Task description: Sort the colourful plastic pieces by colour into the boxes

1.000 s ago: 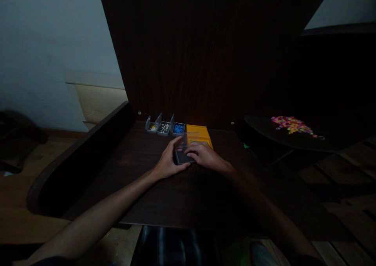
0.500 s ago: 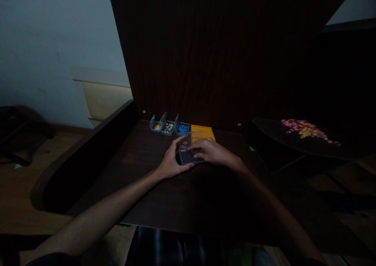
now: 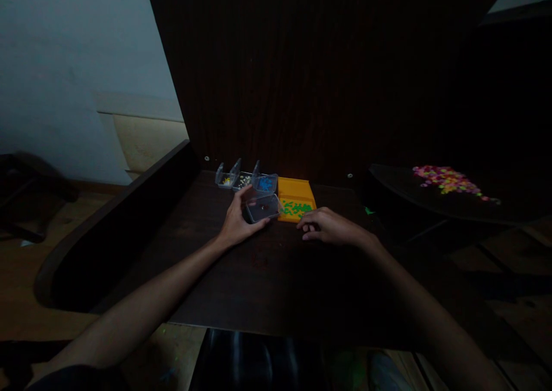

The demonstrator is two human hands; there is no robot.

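My left hand [image 3: 244, 221] grips a clear plastic box [image 3: 261, 209] by its left side, thumb in front and fingers behind. The box is tilted and held just above the dark tabletop; a tiny speck shows in it, too small to name. My right hand [image 3: 325, 227] is closed, with its fingers curled toward the thumb, at the front right corner of a yellow box [image 3: 295, 187]. Whatever those fingers hold, if anything, is hidden. Small green pieces [image 3: 297, 208] lie spread inside the yellow box, whose lid leans back.
Behind my left hand stand three small clear boxes with raised lids, holding yellow pieces [image 3: 226, 181], whitish pieces [image 3: 244, 181] and blue pieces [image 3: 266, 184]. A dark side panel [image 3: 116, 218] edges the desk. Pink and yellow pieces [image 3: 451, 181] are heaped on a surface at right.
My left hand has carried the clear box leftward, off the front of the yellow box, so the green pieces now show. My right hand has left the clear box and shifted right.
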